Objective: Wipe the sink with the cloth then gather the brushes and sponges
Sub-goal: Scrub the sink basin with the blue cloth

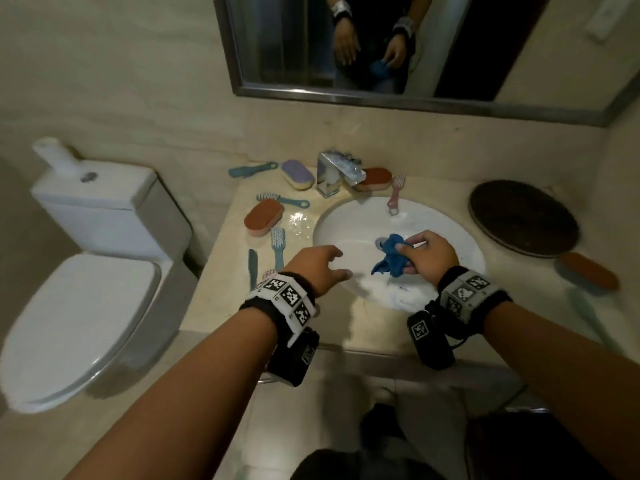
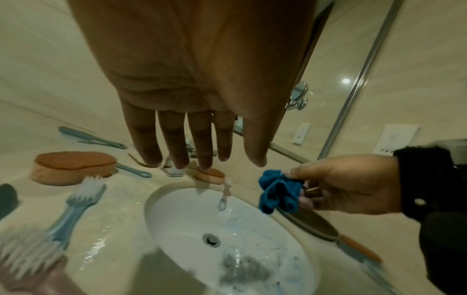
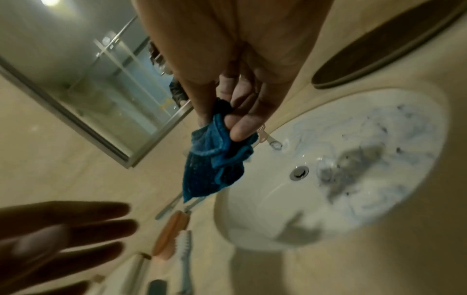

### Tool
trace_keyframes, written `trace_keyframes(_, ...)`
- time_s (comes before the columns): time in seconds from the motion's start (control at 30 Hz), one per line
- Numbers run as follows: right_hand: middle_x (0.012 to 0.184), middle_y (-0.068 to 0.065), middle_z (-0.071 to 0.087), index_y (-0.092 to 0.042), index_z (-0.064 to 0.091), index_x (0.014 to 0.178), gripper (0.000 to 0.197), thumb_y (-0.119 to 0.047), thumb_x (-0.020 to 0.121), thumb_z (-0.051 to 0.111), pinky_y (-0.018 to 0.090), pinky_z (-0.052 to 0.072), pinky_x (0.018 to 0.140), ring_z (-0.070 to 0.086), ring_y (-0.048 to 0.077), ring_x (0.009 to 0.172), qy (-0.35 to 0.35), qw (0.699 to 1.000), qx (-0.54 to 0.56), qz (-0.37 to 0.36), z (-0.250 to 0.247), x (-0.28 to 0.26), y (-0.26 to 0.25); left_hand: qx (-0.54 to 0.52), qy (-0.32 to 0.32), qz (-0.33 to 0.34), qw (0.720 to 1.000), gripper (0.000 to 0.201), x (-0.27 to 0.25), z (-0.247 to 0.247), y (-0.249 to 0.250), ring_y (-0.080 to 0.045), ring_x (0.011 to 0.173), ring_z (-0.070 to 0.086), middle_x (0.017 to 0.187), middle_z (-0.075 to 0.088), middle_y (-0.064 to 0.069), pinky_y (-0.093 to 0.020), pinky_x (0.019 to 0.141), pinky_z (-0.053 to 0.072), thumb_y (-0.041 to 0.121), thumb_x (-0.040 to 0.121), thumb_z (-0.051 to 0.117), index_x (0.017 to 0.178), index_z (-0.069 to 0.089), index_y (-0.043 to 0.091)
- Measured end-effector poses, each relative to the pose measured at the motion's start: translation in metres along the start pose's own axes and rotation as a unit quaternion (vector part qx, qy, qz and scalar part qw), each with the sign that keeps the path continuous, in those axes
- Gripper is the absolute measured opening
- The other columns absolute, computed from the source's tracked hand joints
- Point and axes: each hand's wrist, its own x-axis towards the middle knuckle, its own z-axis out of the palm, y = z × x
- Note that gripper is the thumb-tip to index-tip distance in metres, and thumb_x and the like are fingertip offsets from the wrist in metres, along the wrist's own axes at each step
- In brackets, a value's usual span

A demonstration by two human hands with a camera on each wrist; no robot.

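My right hand pinches a crumpled blue cloth above the white oval sink, which carries grey and bluish smears. My left hand hovers open over the sink's left rim and holds nothing. Brushes and sponges lie on the counter: an orange sponge, a blue brush, a purple sponge, an orange sponge behind the tap. A pink brush leans over the sink's back rim.
A chrome tap stands behind the sink. A dark round tray sits at the right, with an orange-backed brush beside it. More teal brushes lie by the wall. A white toilet stands left. A mirror hangs above.
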Motion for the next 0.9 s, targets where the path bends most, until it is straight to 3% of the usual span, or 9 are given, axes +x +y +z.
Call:
trace_keyframes(0.13, 0.108, 0.028, 0.061, -0.007, 0.051, 0.089, 0.018, -0.011, 0.084, 0.068, 0.023, 0.058, 0.055, 0.066, 0.026, 0.074, -0.016, 0.993, 0.111, 0.03, 0.004, -0.053, -0.015, -0.06, -0.008, 0.045, 0.997, 0.055, -0.028, -0.005, 0.026, -0.018, 0.12, 0.053, 0.132, 0.056, -0.003, -0.027, 0.096, 0.04, 0.04, 0.086, 0.063, 0.134, 0.049, 0.017)
trace_keyframes(0.3, 0.114, 0.029, 0.06, -0.007, 0.052, 0.096, 0.017, 0.0, 0.085, 0.063, 0.023, 0.058, 0.064, 0.066, 0.025, 0.08, -0.113, 0.978, 0.168, 0.043, -0.003, -0.093, -0.036, -0.072, 0.014, 0.079, 0.994, 0.043, -0.05, -0.004, 0.042, -0.018, 0.099, 0.062, 0.124, 0.058, -0.003, -0.023, 0.082, 0.047, 0.021, 0.082, 0.071, 0.122, 0.057, 0.015)
trace_keyframes(0.43, 0.114, 0.023, 0.059, -0.008, 0.053, 0.098, 0.017, 0.001, 0.086, 0.061, 0.023, 0.059, 0.067, 0.066, 0.026, 0.088, -0.158, 0.965, 0.2, 0.059, -0.022, -0.101, -0.048, -0.121, 0.064, 0.069, 0.988, 0.023, -0.058, -0.008, 0.051, -0.02, 0.084, 0.066, 0.099, 0.069, -0.01, -0.029, 0.083, 0.054, 0.007, 0.083, 0.066, 0.105, 0.063, 0.008)
trace_keyframes(0.57, 0.109, 0.02, 0.062, -0.007, 0.055, 0.107, 0.025, -0.001, 0.084, 0.064, 0.023, 0.059, 0.065, 0.068, 0.023, 0.086, -0.185, 0.976, 0.109, 0.019, -0.049, -0.099, -0.054, -0.114, 0.076, 0.068, 0.988, 0.014, -0.059, -0.011, 0.07, -0.021, 0.085, 0.068, 0.093, 0.072, -0.011, -0.016, 0.068, 0.049, 0.005, 0.088, 0.059, 0.1, 0.065, 0.007)
trace_keyframes(0.67, 0.093, 0.015, 0.065, -0.009, 0.058, 0.108, 0.025, -0.002, 0.084, 0.065, 0.019, 0.057, 0.062, 0.066, 0.015, 0.075, -0.187, 0.982, 0.034, -0.02, -0.073, -0.094, -0.054, -0.082, 0.103, 0.078, 0.988, 0.014, -0.054, -0.014, 0.082, -0.02, 0.086, 0.061, 0.095, 0.067, -0.008, -0.022, 0.074, 0.043, 0.008, 0.09, 0.054, 0.097, 0.067, 0.008)
trace_keyframes(0.8, 0.076, 0.008, 0.063, -0.014, 0.064, 0.103, 0.018, -0.006, 0.087, 0.06, 0.02, 0.048, 0.061, 0.057, 0.012, 0.066, -0.171, 0.975, -0.108, -0.09, -0.095, -0.083, -0.049, -0.093, 0.147, 0.075, 0.982, 0.015, -0.049, -0.013, 0.093, -0.013, 0.083, 0.051, 0.089, 0.058, 0.001, -0.018, 0.066, 0.031, 0.009, 0.093, 0.049, 0.097, 0.063, 0.008)
trace_keyframes(0.9, 0.08, 0.005, 0.065, -0.014, 0.068, 0.097, 0.013, -0.011, 0.088, 0.061, 0.02, 0.045, 0.063, 0.055, 0.01, 0.065, -0.125, 0.961, -0.19, -0.156, -0.106, -0.074, -0.044, -0.11, 0.162, 0.065, 0.979, 0.013, -0.049, -0.012, 0.098, -0.015, 0.083, 0.051, 0.092, 0.057, -0.001, -0.021, 0.068, 0.032, 0.011, 0.095, 0.045, 0.098, 0.058, 0.01)
